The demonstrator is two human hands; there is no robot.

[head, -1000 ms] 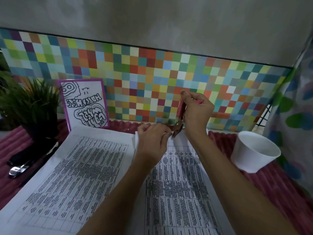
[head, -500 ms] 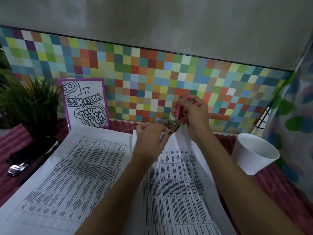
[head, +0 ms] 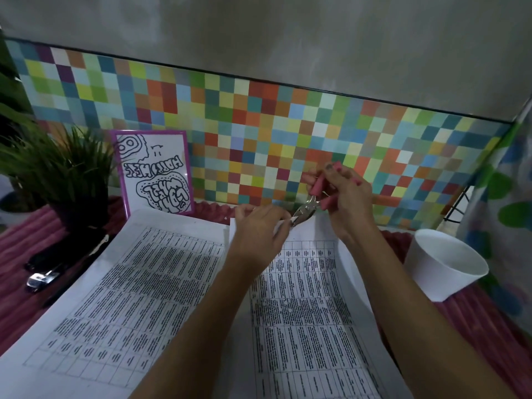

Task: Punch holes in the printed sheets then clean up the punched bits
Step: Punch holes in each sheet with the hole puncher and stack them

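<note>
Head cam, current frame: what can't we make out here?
All head view.
- Where the hole punch bites the printed sheet: partly hidden by the left hand; holes unverifiable.
- Any punched bits: too small to find.
- Sheet text: blurred.
- Punch handles: mostly covered by the right hand.
- Dark tool beside the plant: dim, unidentifiable.

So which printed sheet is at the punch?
The right-hand sheet: the left hand pinches its top edge at the punch; the other sheet lies flat beside it.

Both hands reach toward the far edge of the counter point(head: 475, 326). The left hand point(head: 260, 228) lies palm down, its fingertips pinching the top edge of the sheet point(head: 302, 298). The right hand point(head: 342, 197), raised just beside it, curls round the handles of the punch point(head: 305, 210).
</note>
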